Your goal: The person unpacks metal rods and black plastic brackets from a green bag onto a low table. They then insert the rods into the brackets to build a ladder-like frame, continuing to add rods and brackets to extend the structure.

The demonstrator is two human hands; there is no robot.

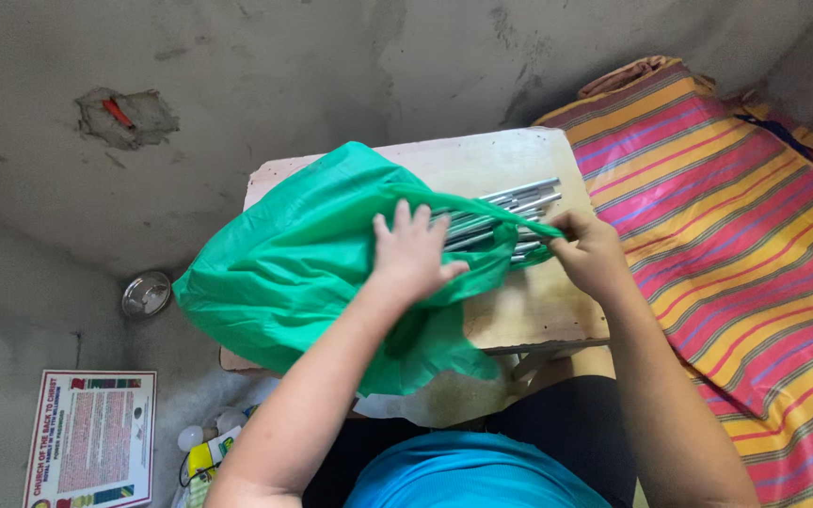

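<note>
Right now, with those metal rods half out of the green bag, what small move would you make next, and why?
Probably draw the green plastic bag further back off the bundle of silver metal rods. The left hand presses on the bag over the rods, the right hand pinches its stretched edge, and only the rod ends show above the wooden table.

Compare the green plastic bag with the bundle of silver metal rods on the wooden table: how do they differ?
The green plastic bag is soft, crumpled and matte; the bundle of silver metal rods is straight, rigid and shiny. The bag spreads wide and overhangs the wooden table; the rods form a narrow bundle partly inside the bag's mouth. The left hand presses the bag; the right hand pinches its edge. Both rest on the table.
</note>
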